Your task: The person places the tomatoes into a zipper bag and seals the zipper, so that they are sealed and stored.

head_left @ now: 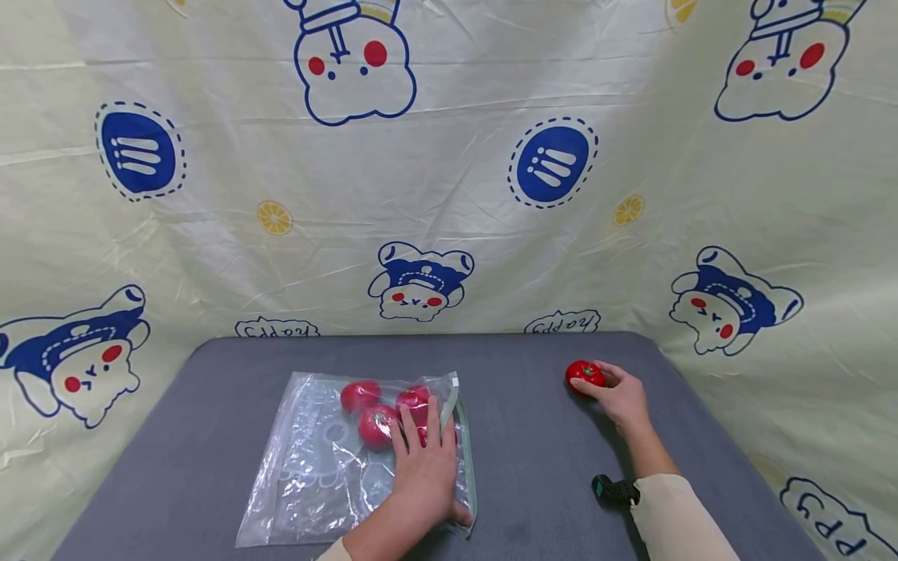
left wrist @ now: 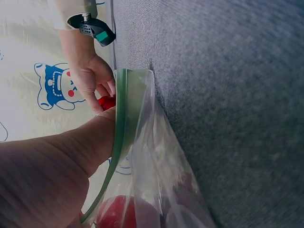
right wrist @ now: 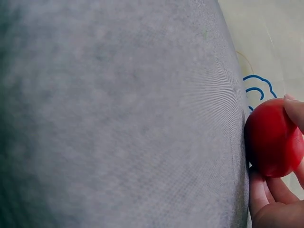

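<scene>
A clear plastic zip bag [head_left: 309, 483] with a green zip edge [left wrist: 121, 109] lies flat on the table's left half, several red tomatoes [head_left: 377, 426] in its upper right part. Over those tomatoes spreads my left hand [head_left: 426, 475], its fingers straight on the bag and its thumb by the green edge; the left wrist view hides its fingertips. At the right, my right hand [head_left: 623, 397] grips a single red tomato [head_left: 584, 375], thumb on one side and fingers on the other. The right wrist view shows this tomato [right wrist: 270, 137] close against the grey surface.
A grey cloth-covered table [head_left: 519, 467] carries everything. Behind and beside it hangs a pale curtain [head_left: 463, 187] printed with blue cartoon figures and orange slices. On the right wrist sits a black camera [head_left: 613, 491].
</scene>
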Action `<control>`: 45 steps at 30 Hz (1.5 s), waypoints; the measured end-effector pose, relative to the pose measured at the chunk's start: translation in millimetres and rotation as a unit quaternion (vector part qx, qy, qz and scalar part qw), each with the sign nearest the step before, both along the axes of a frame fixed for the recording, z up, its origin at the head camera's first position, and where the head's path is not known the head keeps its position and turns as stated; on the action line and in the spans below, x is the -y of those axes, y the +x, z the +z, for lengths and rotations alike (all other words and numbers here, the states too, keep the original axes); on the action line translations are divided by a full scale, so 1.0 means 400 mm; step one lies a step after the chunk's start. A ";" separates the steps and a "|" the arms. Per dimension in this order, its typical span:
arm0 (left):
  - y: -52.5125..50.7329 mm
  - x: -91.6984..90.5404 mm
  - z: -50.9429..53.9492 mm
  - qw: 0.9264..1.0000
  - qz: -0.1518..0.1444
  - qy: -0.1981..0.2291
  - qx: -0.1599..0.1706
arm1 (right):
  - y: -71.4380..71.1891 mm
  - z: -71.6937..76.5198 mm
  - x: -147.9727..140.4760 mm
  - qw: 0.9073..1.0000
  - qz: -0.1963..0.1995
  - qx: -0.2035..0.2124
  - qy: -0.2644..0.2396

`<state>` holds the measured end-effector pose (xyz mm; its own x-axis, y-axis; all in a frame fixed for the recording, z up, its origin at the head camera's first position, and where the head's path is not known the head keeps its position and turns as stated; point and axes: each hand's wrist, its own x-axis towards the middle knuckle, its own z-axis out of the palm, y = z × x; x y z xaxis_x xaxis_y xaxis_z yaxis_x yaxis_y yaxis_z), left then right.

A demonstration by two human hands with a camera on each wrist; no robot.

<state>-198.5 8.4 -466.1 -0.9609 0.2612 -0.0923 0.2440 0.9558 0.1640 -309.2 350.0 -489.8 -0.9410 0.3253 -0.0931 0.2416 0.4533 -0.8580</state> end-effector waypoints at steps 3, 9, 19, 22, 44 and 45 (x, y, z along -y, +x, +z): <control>-0.001 0.001 0.000 1.000 0.000 0.001 0.003 | 0.003 0.000 0.004 1.000 -0.001 0.001 -0.002; -0.001 0.003 0.002 1.000 -0.001 0.002 0.009 | 0.010 0.002 0.010 1.000 0.001 -0.004 -0.009; -0.005 -0.001 0.001 1.000 0.001 0.000 0.012 | 0.020 0.006 0.019 1.000 0.017 0.004 0.000; -0.006 -0.002 0.000 1.000 0.002 -0.001 0.009 | 0.024 0.005 0.027 1.000 0.026 0.004 0.000; -0.008 -0.003 -0.006 1.000 0.002 -0.003 0.007 | 0.073 0.007 0.060 0.996 0.085 -0.003 -0.002; -0.008 -0.004 -0.005 1.000 0.002 -0.003 0.007 | 0.076 0.007 0.063 0.996 0.086 -0.003 -0.003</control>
